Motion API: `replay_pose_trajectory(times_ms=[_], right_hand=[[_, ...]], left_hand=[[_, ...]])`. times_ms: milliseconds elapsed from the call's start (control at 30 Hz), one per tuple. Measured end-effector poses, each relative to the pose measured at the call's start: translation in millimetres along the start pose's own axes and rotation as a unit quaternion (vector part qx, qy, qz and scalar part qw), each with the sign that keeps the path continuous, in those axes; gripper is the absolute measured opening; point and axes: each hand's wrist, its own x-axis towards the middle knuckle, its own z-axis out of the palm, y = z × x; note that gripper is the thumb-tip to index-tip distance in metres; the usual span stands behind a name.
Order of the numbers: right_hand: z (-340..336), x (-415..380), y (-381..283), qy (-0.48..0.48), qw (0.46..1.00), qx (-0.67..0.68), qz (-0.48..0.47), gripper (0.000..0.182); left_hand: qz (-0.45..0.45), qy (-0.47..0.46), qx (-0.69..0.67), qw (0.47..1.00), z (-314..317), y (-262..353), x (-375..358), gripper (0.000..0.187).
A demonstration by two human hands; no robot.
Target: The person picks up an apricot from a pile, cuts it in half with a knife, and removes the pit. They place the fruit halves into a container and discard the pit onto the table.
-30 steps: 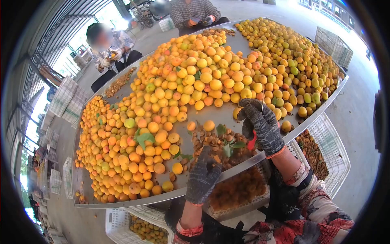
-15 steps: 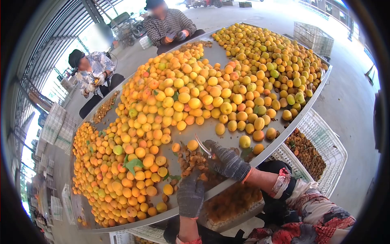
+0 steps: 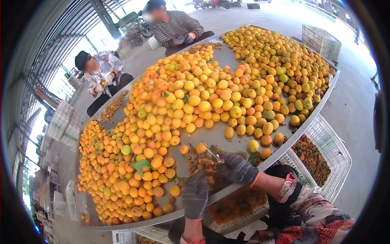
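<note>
My right hand, in a grey knit glove, grips a curved metal tool whose thin tip lies against or just above a lone apricot. My left hand, also gloved, is at the table's near edge with its fingers bent together; whatever is in them is hidden. Between the hands lies a heap of brown apricot pits with some orange scraps. A large mound of apricots covers much of the metal table.
Below the near edge stand white plastic crates, one with brown pits. Two people sit across the table, one in a checked shirt, one in a patterned jacket. Stacked crates stand left; another crate stands far right.
My view has shifted, so the whole scene sits a little further right. The tool's tip has come down closer to the lone apricot, and its two arms look less spread. My left hand has barely moved.
</note>
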Motion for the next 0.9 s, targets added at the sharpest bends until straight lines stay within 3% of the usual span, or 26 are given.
replay_pose_trajectory(times_ms=[100, 167, 267, 400, 467, 567, 667, 833, 867, 900], right_hand=[[-1, 4, -3, 0.014, 1.0, 0.012, -0.026, 0.041], [-7, 9, -14, -0.047, 0.987, 0.092, 0.125, 0.036], [5, 11, 4, 0.003, 0.979, 0.144, 0.141, 0.034], [-13, 33, 1, -0.028, 0.974, 0.189, 0.122, 0.03], [-9, 49, 19, -0.006, 0.975, 0.173, 0.137, 0.03], [-16, 74, 16, 0.002, 0.971, 0.146, 0.188, 0.031], [-16, 92, 15, 0.005, 0.988, 0.078, 0.134, 0.033], [-1, 126, 16, 0.003, 0.993, -0.118, 0.017, 0.037], [-1, 135, 18, -0.069, 0.986, -0.149, 0.033, 0.04], [5, 143, 24, -0.071, 0.986, -0.149, 0.031, 0.04]], left_hand=[[-0.013, -0.004, -0.022, 1.0, -1, 1, 3, 0.022], [-0.066, -0.013, -0.093, 0.993, -1, 2, 6, 0.021], [-0.112, -0.031, -0.168, 0.979, -3, 2, 14, 0.022], [-0.099, -0.022, -0.199, 0.975, -7, 0, 23, 0.023], [-0.188, -0.022, -0.287, 0.939, -3, -6, 24, 0.024], [-0.25, -0.009, -0.326, 0.912, 0, -20, 19, 0.024], [-0.221, 0.0, -0.283, 0.933, -7, -19, 23, 0.024], [-0.245, -0.005, -0.291, 0.925, -14, -10, 23, 0.023], [-0.257, -0.018, -0.29, 0.922, -15, -9, 25, 0.023], [-0.258, -0.016, -0.29, 0.921, -14, -13, 24, 0.023]])
